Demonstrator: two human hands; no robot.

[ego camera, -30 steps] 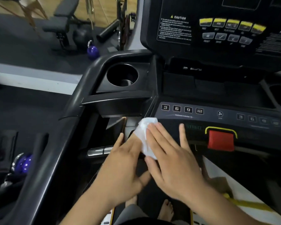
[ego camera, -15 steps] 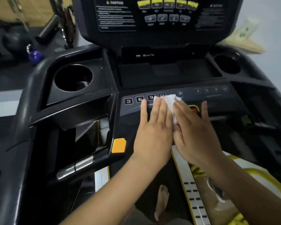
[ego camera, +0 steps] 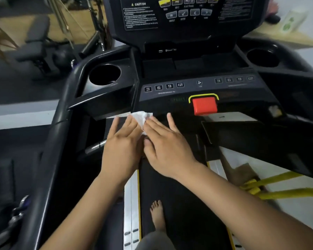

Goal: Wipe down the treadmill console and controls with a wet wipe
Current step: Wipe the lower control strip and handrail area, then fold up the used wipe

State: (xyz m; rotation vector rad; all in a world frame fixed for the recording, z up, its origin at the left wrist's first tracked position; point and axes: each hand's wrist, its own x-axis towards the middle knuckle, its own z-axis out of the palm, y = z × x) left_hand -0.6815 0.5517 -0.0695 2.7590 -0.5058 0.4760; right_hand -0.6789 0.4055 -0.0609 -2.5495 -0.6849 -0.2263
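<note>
The black treadmill console (ego camera: 197,87) fills the upper middle, with numbered buttons, a fan button and a red stop button (ego camera: 204,105). The upper display panel (ego camera: 179,15) carries yellow and grey keys. A crumpled white wet wipe (ego camera: 140,117) lies against the console's lower front edge, left of the red button. My left hand (ego camera: 122,145) lies flat with straight fingers, its fingertips touching the wipe's left side. My right hand (ego camera: 166,147) lies flat beside it, its fingertips pressing on the wipe's right side and its thumb tucked under.
Round cup holders sit at the left (ego camera: 105,74) and right (ego camera: 262,56) of the console. The dark belt (ego camera: 179,204) and a bare foot (ego camera: 157,213) are below. A weight bench (ego camera: 36,44) stands at the back left, and a wipes pack (ego camera: 293,20) lies on a wooden surface at the back right.
Both hands and the wipe have slid down and left, from the numbered buttons to the console's lower front edge. The red stop button is now uncovered.
</note>
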